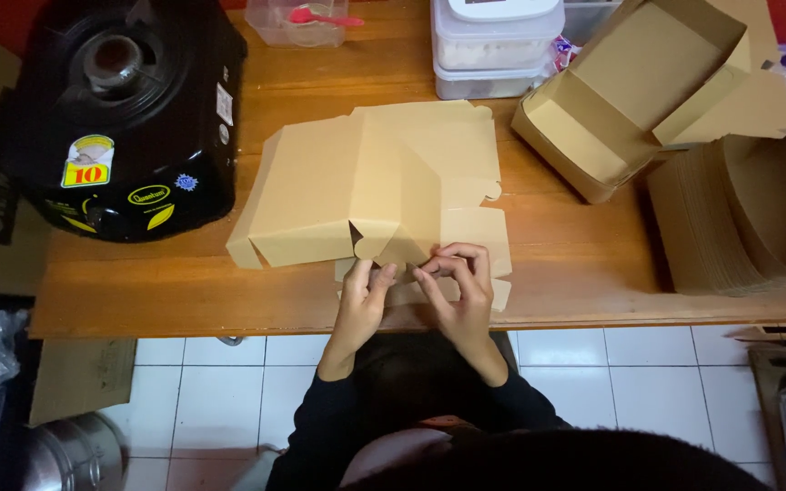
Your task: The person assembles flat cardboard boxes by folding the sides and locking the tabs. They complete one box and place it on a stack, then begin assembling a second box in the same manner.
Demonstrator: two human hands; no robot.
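Flat brown die-cut cardboard box blank [384, 182] lies partly folded on the wooden table [575, 264], its near flaps at the table's front edge. Left hand [363, 295] pinches a small near flap, fingers closed on the card. Right hand [458, 286] curls over the neighbouring tab, fingertips pressed shut on it.

Judgement: the blank looks light, thin and stiff along the panels, soft only at the creases; likely to kink if bent off a score line. Best held at flap edges close to the fold.

Right of the blank: an assembled open brown cardboard box [629, 91], then a stack of flat brown blanks [730, 218]. Left of it: a black round-topped appliance [125, 109]. Beyond it: stacked clear plastic tubs [493, 55].
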